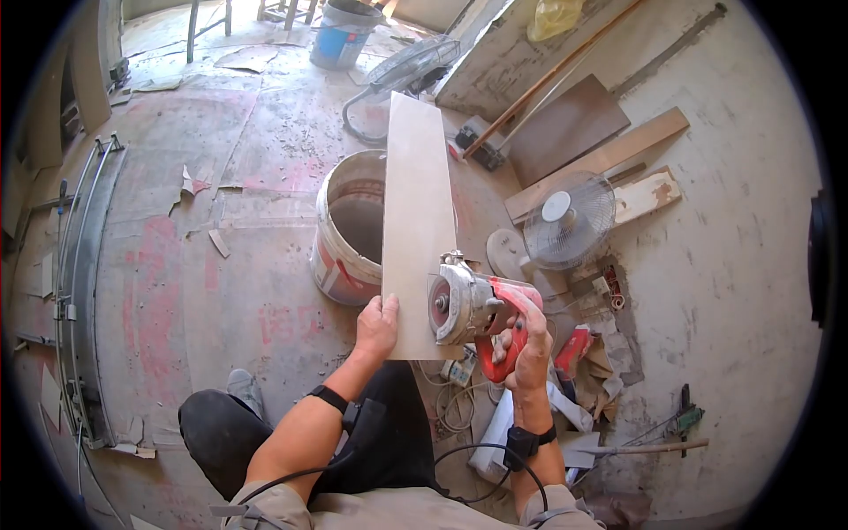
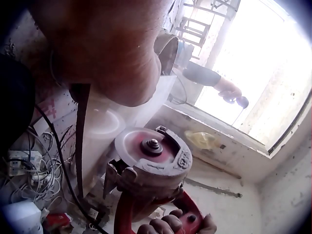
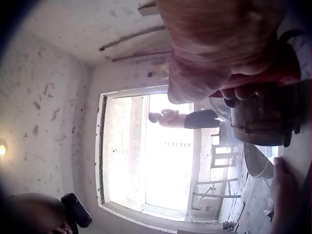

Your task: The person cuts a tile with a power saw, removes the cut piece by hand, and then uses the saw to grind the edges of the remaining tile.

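Note:
A long pale board [image 1: 417, 203] lies across a round bucket [image 1: 346, 265] in the head view. The left hand [image 1: 377, 329] grips the board's left edge near its close end, thumb on top. On the board's right side sits a red power cutter [image 1: 456, 305] with a round blade and dusty metal guard. The right hand [image 1: 523, 340] is wrapped round its red handle. In the left wrist view the cutter's blade [image 2: 151, 146] faces the camera beside the board [image 2: 105, 122], with fingers [image 2: 163, 224] curled on the handle.
A standing fan [image 1: 570, 219] and leaning boards [image 1: 601, 163] are at the right wall. Another fan [image 1: 411, 66] and a bucket [image 1: 340, 40] stand ahead. Metal rails [image 1: 79, 291] lie at left; cables [image 1: 455, 402] and scraps lie near the knees. A person [image 3: 180, 119] stands by the bright opening.

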`<action>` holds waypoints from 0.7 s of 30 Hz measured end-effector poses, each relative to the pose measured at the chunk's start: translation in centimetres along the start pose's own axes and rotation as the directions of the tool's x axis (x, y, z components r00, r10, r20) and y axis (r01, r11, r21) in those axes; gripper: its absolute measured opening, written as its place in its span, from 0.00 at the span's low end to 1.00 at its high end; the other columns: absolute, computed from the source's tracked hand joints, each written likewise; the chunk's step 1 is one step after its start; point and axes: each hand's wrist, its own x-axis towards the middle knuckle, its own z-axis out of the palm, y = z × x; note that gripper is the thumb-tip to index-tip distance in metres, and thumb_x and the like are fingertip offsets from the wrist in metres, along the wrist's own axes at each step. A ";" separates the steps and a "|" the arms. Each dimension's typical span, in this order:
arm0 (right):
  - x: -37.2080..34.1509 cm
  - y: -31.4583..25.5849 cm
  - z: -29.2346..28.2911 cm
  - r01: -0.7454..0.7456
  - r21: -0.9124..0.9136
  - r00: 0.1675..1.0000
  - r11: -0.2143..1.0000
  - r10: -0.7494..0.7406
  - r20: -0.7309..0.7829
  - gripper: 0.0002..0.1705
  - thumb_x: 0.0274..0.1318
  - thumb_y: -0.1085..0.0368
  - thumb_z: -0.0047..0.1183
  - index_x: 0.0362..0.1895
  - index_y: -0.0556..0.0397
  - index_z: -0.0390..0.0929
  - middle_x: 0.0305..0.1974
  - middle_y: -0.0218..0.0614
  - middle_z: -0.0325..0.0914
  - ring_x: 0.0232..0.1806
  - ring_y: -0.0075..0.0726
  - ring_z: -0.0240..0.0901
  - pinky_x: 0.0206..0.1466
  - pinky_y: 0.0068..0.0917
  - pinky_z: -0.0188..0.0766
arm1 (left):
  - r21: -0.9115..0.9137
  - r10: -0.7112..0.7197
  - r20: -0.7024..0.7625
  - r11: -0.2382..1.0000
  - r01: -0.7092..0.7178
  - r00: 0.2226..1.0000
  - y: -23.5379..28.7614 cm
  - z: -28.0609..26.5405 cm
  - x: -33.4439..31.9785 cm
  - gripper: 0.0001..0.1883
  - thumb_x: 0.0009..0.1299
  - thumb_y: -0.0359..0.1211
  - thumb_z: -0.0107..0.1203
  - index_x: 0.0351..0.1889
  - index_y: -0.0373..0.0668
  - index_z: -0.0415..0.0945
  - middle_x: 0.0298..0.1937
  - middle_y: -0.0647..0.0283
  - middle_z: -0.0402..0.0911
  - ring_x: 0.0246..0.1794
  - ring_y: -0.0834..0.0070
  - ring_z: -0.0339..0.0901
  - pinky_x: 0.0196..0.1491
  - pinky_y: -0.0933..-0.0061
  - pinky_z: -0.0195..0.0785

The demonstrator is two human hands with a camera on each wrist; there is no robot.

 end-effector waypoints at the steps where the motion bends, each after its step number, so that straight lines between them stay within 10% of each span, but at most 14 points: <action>1: 0.0 -0.1 0.2 0.002 0.000 1.000 1.000 -0.002 -0.007 0.27 0.66 0.43 0.52 0.44 0.57 0.72 0.26 0.32 0.70 0.18 0.25 0.68 0.16 0.21 0.67 | 0.000 -0.004 0.000 1.000 0.004 1.000 0.1 0.0 0.0 0.20 0.80 0.43 0.48 0.43 0.32 0.77 0.36 0.58 0.83 0.36 0.75 0.75 0.43 0.68 0.71; 8: -0.7 -0.6 0.5 0.001 -0.037 0.999 0.999 -0.003 -0.042 0.29 0.64 0.39 0.52 0.42 0.56 0.71 0.19 0.32 0.69 0.14 0.25 0.66 0.16 0.22 0.65 | 0.042 -0.012 0.001 0.999 0.012 1.000 -0.1 0.2 0.4 0.21 0.80 0.44 0.47 0.43 0.33 0.77 0.35 0.57 0.82 0.35 0.75 0.75 0.42 0.68 0.71; 11: -1.2 -0.8 0.5 -0.009 -0.053 0.999 0.999 0.007 -0.049 0.30 0.64 0.38 0.53 0.42 0.55 0.71 0.20 0.31 0.69 0.13 0.25 0.65 0.16 0.22 0.65 | -0.012 0.022 -0.039 1.000 -0.022 0.999 -0.4 0.5 0.2 0.22 0.78 0.46 0.49 0.40 0.31 0.77 0.36 0.42 0.83 0.36 0.52 0.81 0.44 0.57 0.72; 21: -1.9 -0.7 -0.4 -0.018 -0.071 0.997 0.997 0.013 -0.070 0.28 0.65 0.39 0.49 0.40 0.54 0.70 0.18 0.29 0.67 0.11 0.26 0.64 0.14 0.23 0.66 | 0.012 0.023 -0.031 1.000 -0.023 0.999 0.3 0.8 0.1 0.22 0.78 0.45 0.49 0.43 0.31 0.77 0.38 0.42 0.83 0.38 0.51 0.81 0.45 0.58 0.72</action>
